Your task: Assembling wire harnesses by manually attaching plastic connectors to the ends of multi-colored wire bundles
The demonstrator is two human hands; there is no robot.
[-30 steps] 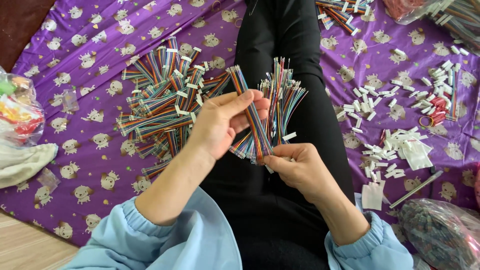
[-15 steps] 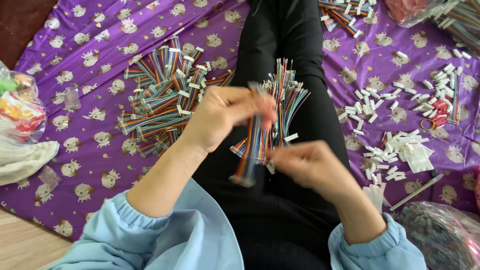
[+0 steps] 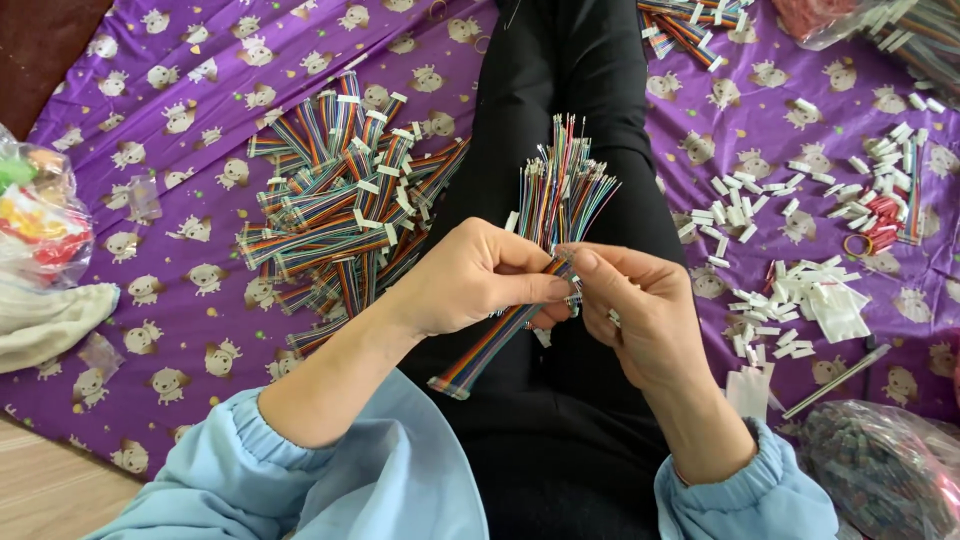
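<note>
We pinch the rainbow ribbon cable between the left hand and right hand, over our lap. The fanned loose wires may splay or slip if either pinch slackens, scattering onto the purple cloth.

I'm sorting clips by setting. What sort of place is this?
Probably home piecework on a floor, not a factory bench: a purple patterned sheet spread on the floor, piles of rainbow ribbon cables and loose white connectors, and both hands working one cable over the lap.
</note>
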